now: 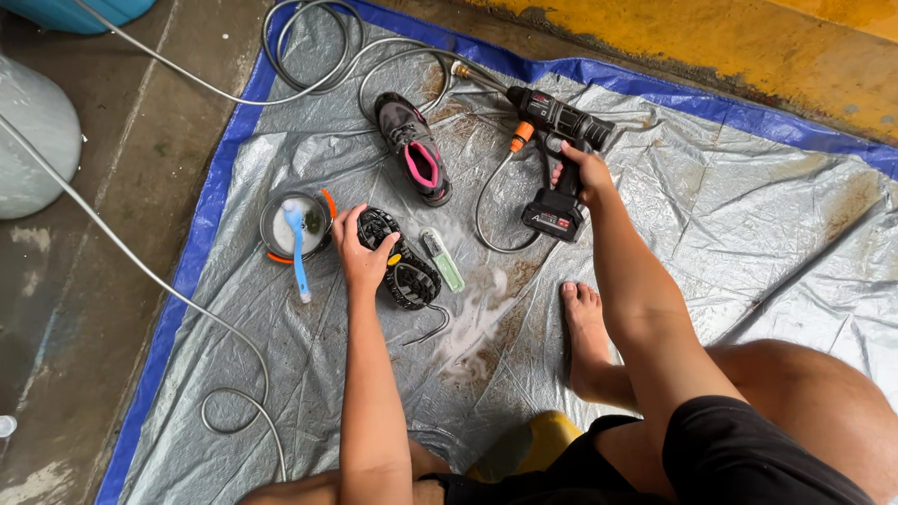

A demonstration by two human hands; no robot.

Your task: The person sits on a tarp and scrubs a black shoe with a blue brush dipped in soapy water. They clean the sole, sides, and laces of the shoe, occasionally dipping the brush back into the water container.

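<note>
My left hand (360,251) grips a black shoe (404,266) that lies sole up on the grey tarp (711,215). My right hand (584,176) is closed around the handle of a black cordless spray gun (558,122) with a battery pack at its base and an orange fitting. A hose (486,220) runs from the gun. A second shoe (414,150), grey with a pink lining, lies upright farther away. A small green brush (441,259) rests beside the overturned shoe.
A round bowl (281,232) with soapy water holds a blue brush (297,248) at the left. Grey hoses (309,56) loop across the tarp and wet concrete floor. A white container (33,140) stands at far left. My bare foot (585,332) rests on the tarp.
</note>
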